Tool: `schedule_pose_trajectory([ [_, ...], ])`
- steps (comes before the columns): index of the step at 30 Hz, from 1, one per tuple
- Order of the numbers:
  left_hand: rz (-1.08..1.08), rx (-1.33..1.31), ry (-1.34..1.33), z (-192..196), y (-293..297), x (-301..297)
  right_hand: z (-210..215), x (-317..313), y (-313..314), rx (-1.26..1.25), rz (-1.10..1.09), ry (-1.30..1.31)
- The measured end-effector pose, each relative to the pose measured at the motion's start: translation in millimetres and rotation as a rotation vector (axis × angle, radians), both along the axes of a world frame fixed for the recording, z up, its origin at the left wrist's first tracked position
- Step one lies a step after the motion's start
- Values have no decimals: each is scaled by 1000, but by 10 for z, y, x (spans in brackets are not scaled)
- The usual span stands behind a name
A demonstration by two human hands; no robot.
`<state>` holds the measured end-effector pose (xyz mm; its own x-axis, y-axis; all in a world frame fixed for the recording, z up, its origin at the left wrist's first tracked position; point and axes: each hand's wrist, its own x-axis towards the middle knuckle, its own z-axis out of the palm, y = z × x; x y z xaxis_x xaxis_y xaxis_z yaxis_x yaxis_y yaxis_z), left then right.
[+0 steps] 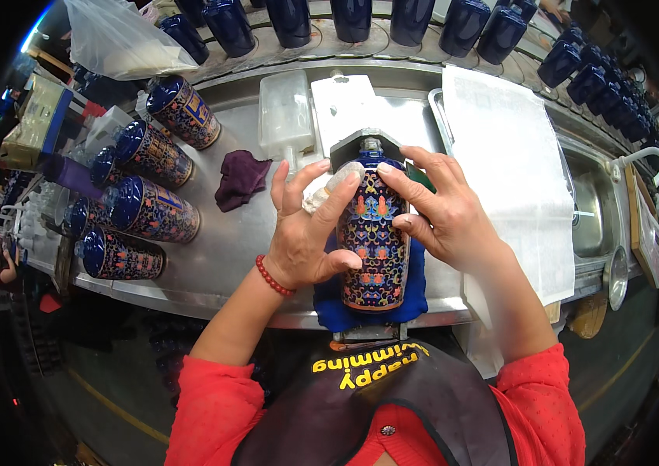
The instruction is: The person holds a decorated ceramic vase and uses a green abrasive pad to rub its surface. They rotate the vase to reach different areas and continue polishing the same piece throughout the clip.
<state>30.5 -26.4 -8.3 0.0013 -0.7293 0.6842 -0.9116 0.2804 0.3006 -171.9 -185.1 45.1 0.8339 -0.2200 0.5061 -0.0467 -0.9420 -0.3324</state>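
Note:
In front of me a dark blue bottle (374, 256) with a colourful floral pattern lies on a blue cloth (416, 291), its neck pointing away from me. My left hand (306, 233), with a red bead bracelet (269, 278) at the wrist, has its fingers spread. Its index fingertip and thumb touch the bottle's left side; a whitish covering shows around the fingers near the shoulder. From the other side, my right hand (442, 206) rests its index fingertip on the shoulder. Its thumb is at the bottle's right edge, and the other fingers are spread. A dark angular support (349, 146) sits behind the neck.
Several patterned blue bottles (155, 210) stand at the left, near a crumpled purple cloth (242, 180). Plain blue bottles (353, 19) line the conveyor behind. A clear plastic container (286, 116) lies centre-back. White paper (512, 179) covers the right side, beside a sink (592, 202).

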Motion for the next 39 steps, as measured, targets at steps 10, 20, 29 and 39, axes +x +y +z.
schedule_pose_trajectory([
  [10, 8, 7, 11, 35, 79, -85, 34, -113, 94, -71, 10, 41],
  [20, 32, 13, 82, -17, 272, -333, 79, -44, -36, -66, -47, -79],
  [29, 98, 7, 210, -257, 761, -620, 286, -251, 452, -184, 323, -38],
  [39, 268, 151, 94, -363, 725, -725, 21, -360, 578, -124, 313, -70],
])
